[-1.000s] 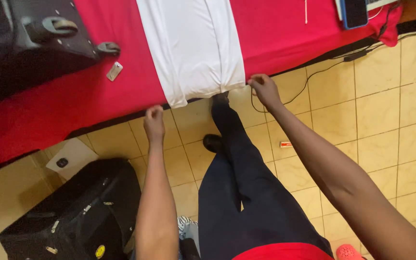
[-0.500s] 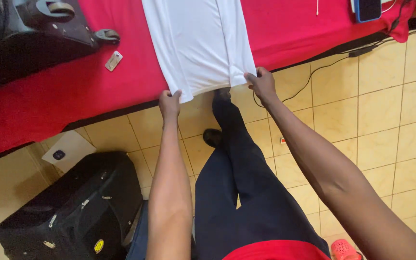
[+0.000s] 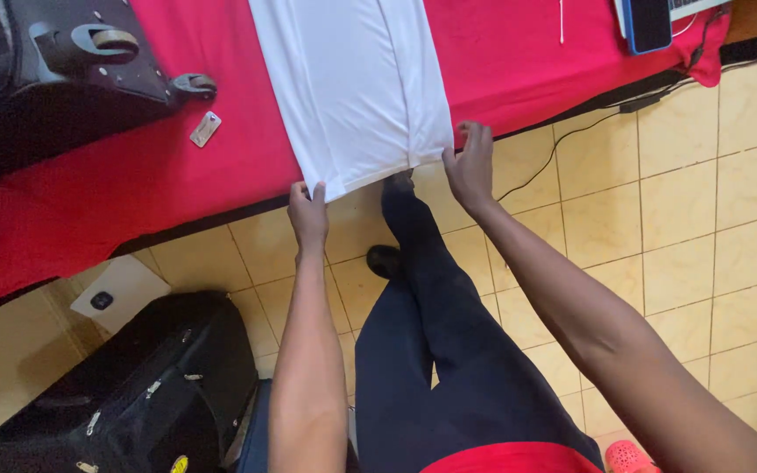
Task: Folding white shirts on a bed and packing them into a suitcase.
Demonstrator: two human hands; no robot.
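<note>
Fingers (image 3: 315,190) of the left hand (image 3: 308,217) now pinch the near left corner of the folded white shirt (image 3: 352,83), when a second ago that hand was off to the side and held nothing. The right hand (image 3: 469,166) has slid in and its curled fingers grip the near right corner. The shirt lies flat on the red bed (image 3: 133,175), its end at the bed's edge, and both arms reach straight out to it.

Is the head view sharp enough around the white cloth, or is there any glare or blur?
Head view: even indoor light, no glare; white garment bright but folds readable; left hand and right hand at its hem are sharp; black suitcase sits in dimmer shade.
</note>
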